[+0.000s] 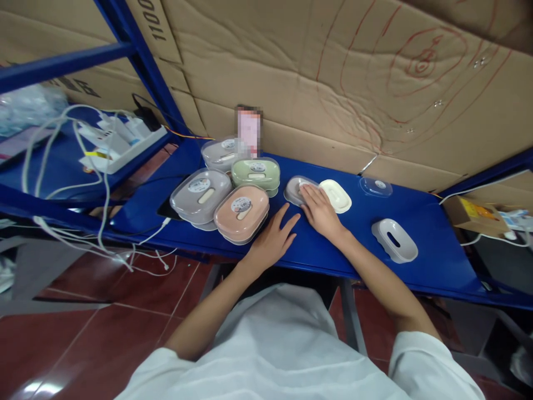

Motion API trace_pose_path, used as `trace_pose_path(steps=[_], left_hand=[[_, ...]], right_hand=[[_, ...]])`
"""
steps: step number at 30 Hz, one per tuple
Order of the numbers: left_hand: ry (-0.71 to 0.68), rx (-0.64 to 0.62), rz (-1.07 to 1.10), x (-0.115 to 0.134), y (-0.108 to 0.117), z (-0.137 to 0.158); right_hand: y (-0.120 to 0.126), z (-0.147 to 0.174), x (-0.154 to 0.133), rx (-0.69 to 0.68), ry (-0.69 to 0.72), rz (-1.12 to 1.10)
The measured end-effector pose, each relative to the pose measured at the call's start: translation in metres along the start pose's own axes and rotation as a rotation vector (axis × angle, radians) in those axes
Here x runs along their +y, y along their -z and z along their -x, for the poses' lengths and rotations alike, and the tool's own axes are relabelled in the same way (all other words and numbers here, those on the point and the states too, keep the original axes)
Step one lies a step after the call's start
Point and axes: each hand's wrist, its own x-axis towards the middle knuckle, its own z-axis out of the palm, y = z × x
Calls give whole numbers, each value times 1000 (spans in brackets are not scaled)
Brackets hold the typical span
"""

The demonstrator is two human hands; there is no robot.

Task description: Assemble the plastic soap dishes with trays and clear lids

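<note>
My right hand (322,213) lies with its fingers stretched over a small grey oval piece with a clear rim (295,191), pressing or resting on it; the fingers hide part of it. Right beside these fingers is a cream oval tray (337,196). My left hand (272,238) has its fingers spread and holds nothing, close to a stacked pink soap box (245,214) with a clear cover and round label. Behind and left of that box stand a grey soap box (195,191), a green one (266,169) and another grey one (216,153).
A light grey oval base with a slot (402,247) and a clear cover (377,187) lie on the blue table (333,253) at the right. A phone (249,130) leans on the cardboard wall. White cables and a power strip (125,150) are at the left, a cardboard box (470,214) at the right.
</note>
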Motion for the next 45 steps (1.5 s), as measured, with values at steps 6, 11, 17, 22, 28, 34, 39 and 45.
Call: trace_pose_path(steps=[6, 11, 17, 22, 28, 34, 39, 45], left_hand=[[-18, -33, -7, -5, -2, 4], [-36, -43, -18, -4, -8, -4], [-151, -144, -46, 18, -23, -66], [-180, -252, -91, 23, -41, -111], [-42, -205, -152, 13, -47, -124], [-59, -173, -105, 2, -43, -115], [-171, -215, -13, 13, -48, -111], [-123, -154, 84, 7, -49, -118]], right_hand=[[4, -59, 45, 169, -126, -46], [28, -18, 79, 107, -328, 117], [57, 24, 98, -31, -222, -26], [91, 52, 128, 29, -537, 165], [113, 109, 131, -229, -1033, 252], [116, 198, 93, -139, -946, 266], [106, 190, 79, 52, -707, 157], [63, 86, 62, -25, -169, -8]])
